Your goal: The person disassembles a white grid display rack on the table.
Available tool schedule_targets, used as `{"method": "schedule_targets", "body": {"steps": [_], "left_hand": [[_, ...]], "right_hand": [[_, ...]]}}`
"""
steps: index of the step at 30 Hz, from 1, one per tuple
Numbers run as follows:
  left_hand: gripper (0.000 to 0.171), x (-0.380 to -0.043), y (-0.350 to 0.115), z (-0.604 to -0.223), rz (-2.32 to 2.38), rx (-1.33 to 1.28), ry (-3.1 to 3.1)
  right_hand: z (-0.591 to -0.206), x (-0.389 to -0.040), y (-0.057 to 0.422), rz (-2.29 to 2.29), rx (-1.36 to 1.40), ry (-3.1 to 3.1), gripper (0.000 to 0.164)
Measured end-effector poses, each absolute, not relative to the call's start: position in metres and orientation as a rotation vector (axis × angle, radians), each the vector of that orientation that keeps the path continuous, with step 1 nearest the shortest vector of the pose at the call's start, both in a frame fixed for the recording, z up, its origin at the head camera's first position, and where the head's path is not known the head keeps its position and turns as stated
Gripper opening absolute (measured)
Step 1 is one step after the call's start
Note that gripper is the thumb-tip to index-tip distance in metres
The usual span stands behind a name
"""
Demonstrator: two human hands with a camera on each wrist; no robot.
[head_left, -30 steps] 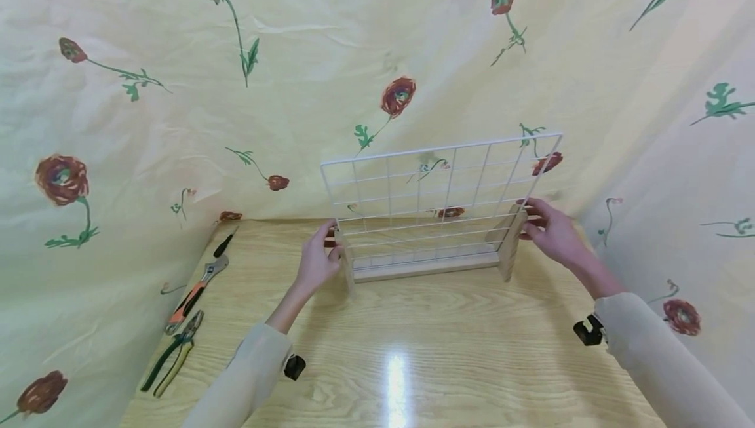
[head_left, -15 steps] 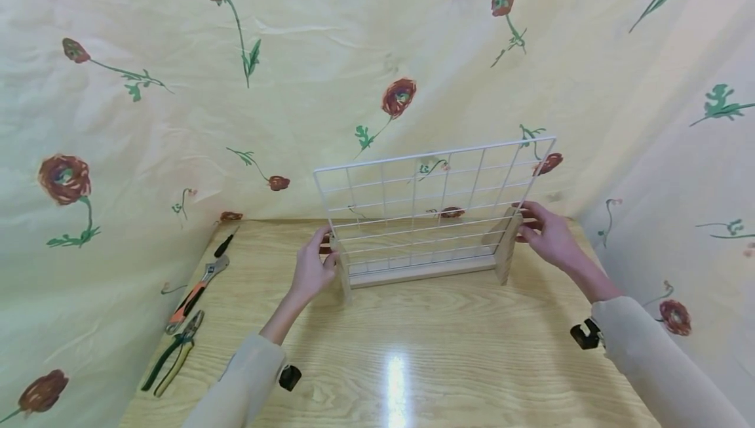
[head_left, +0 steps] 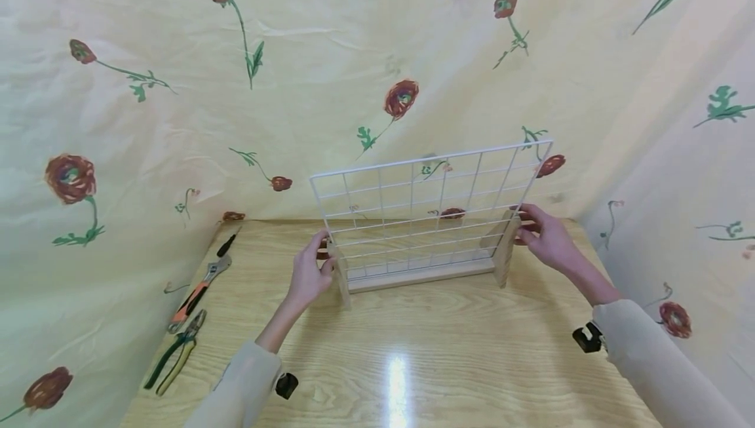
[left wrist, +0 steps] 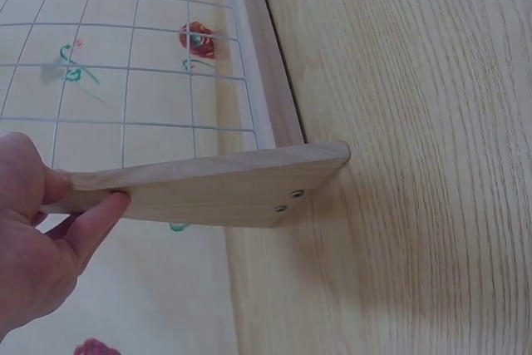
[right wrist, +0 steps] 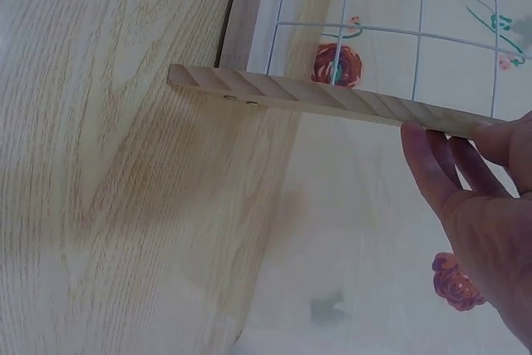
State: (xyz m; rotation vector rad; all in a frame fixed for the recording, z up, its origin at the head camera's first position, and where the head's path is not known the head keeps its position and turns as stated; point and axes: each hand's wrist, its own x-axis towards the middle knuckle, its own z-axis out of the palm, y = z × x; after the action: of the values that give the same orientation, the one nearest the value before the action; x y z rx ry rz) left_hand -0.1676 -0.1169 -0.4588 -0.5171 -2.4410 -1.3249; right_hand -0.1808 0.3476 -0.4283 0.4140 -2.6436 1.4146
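Note:
A white wire grid (head_left: 432, 159) stands leaning back in a wooden stand on the table. The stand has a bottom bar (head_left: 421, 277) between two side panels. My left hand (head_left: 309, 274) pinches the upper end of the left side panel (left wrist: 199, 193), which shows two screw heads near its lower end in the left wrist view. On the other side, my right hand (head_left: 550, 241) holds the upper end of the right side panel (right wrist: 357, 104) between thumb and fingers. The stand sits slightly askew, its left end nearer to me.
Along the table's left edge lie a black-handled screwdriver (head_left: 227, 244), an adjustable wrench (head_left: 199, 293) with an orange and black handle, and pliers (head_left: 175, 352) with green and yellow handles. Flower-printed cloth (head_left: 330, 54) hangs behind the table and at both sides.
Both hands have shifted the stand with its wire grid a little to the left and towards me. The tools lie where they were.

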Motion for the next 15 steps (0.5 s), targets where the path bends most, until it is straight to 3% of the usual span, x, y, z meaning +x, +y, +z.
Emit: {"method": "schedule_targets", "body": {"steps": [15], "left_hand": [[0.048,-0.158,-0.129,-0.456,-1.372,-0.471,-2.472]], "right_hand": [[-0.427,-0.178,0.339,1.397,0.527,-2.618,0.043]]}}
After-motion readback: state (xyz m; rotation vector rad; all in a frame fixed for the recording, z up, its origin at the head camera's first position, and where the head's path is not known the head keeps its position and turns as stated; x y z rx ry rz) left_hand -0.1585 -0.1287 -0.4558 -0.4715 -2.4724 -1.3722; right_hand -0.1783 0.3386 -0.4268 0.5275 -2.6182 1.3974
